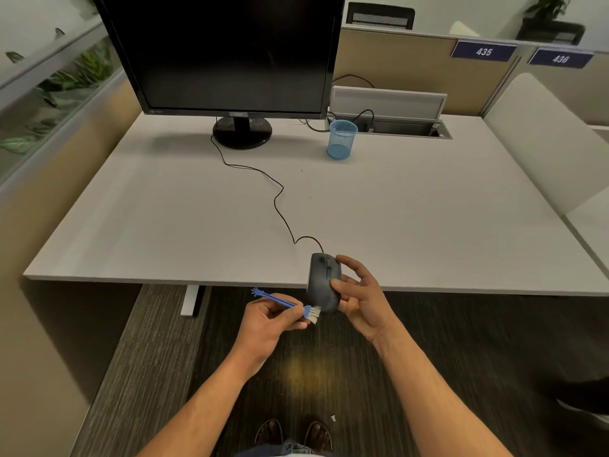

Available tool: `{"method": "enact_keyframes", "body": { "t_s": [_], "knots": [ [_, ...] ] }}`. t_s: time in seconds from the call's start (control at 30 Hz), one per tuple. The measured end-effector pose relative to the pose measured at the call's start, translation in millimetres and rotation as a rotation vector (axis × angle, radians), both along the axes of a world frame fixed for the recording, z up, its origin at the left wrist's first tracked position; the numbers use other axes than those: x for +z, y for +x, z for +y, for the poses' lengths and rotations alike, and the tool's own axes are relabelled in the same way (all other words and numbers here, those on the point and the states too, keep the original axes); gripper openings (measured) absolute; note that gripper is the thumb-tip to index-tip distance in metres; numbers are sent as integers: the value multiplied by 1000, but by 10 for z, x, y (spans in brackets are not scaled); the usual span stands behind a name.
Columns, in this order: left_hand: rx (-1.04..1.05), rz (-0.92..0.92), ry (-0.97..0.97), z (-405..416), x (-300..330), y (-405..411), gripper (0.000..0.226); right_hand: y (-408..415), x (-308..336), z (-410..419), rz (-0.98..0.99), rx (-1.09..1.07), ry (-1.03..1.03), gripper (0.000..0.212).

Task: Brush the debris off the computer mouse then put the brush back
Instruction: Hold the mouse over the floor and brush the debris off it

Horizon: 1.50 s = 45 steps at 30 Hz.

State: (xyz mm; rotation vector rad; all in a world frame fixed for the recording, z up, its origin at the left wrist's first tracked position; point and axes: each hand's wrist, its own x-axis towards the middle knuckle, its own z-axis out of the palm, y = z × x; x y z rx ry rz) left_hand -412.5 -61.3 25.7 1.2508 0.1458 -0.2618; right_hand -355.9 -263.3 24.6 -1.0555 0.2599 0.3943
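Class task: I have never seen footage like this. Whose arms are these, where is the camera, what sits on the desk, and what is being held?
There is one picture, taken by a camera worn on a person's head, looking down at their own bare arms. No machine is involved. The left hand holds a small blue brush, its white bristles at the near end of a black computer mouse. The right hand holds that mouse at the desk's front edge. On the desk stand a dark monitor and a blue mesh cup; the mouse's cable trails toward the monitor.
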Motion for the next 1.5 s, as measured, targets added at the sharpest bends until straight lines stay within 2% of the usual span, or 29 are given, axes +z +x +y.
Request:
{"method": "enact_keyframes", "body": {
  "t_s": [0.27, 0.53, 0.83, 1.1, 1.27, 1.4, 1.5],
  "knots": [
    [-13, -16, 8, -13, -29, -45, 16, -12, -2, 9, 21, -34, -1, 63],
    [118, -14, -14, 108, 3, 50, 18, -46, -16, -19, 21, -22, 25, 62],
    [-38, -48, 5, -127, -40, -151, 19, -72, 19, 31, 3, -42, -23, 60],
    [96, -47, -4, 142, 19, -20, 16, -134, -54, -48, -24, 16, -9, 69],
    [124, -95, 61, 230, 131, 196, 25, -173, -58, -26, -41, 79, -12, 77],
    [98, -119, 152, 222, 182, 347, 15, -217, -45, 24, -57, 111, -69, 81],
    [47, -124, 189, 185, 215, 406, 15, -247, -34, 43, -69, 123, -91, 81]
  ]
}}
